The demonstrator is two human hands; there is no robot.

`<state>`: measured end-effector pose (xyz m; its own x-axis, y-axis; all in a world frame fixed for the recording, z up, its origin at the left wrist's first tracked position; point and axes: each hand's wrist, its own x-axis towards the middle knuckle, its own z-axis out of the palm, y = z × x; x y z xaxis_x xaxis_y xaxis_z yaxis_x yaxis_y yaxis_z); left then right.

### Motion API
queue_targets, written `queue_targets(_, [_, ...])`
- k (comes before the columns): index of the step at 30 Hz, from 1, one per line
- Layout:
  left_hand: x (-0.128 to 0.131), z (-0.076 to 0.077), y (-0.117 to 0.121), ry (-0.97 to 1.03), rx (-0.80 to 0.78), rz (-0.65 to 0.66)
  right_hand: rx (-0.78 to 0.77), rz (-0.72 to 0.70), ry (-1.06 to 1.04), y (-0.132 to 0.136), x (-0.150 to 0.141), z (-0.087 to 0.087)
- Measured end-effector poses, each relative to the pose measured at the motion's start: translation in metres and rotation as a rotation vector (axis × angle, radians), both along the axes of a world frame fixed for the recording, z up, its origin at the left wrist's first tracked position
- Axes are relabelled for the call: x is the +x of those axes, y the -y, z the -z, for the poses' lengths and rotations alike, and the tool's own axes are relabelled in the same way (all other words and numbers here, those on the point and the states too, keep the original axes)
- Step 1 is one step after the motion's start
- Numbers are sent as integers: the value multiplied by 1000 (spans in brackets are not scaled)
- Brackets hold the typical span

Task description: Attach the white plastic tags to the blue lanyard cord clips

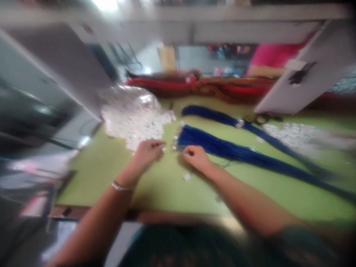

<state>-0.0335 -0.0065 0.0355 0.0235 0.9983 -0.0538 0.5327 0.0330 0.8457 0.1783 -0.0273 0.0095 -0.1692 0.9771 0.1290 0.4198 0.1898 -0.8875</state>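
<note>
A thick bundle of blue wires [222, 146] lies across the green table, with small pale pieces [175, 139] along its left end. My right hand [196, 157] is closed in a pinch just in front of that end; what its fingertips hold is blurred. To the left, my left hand [148, 152] pinches thumb and fingers together beside a heap of small white pieces [133, 126], and whatever is in them is too small to make out. A second blue wire bundle [210, 113], banded partway along, lies behind the first. One small white piece [187, 177] rests before my right hand.
Clear plastic film [139, 94] covers the back of the white heap. More white pieces [292, 135] lie at the right. Red and brown wire bundles [222, 87] stretch along the back, between two upright panels [308, 81]. A person in pink [275, 57] is beyond.
</note>
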Motion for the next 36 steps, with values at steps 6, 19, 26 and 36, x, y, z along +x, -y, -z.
queue_targets(6, [40, 14, 37, 841, -320, 20, 121, 58, 27, 11, 1, -5])
queue_targets(19, [41, 33, 31, 915, -342, 23, 266, -19, 206, 14, 1, 3])
queue_targets(26, [38, 49, 32, 570, -138, 39, 193, -17, 335, 14, -2, 0])
queue_targets(36, [43, 44, 40, 467, -103, 28, 59, -199, 254, 8, 8, -4])
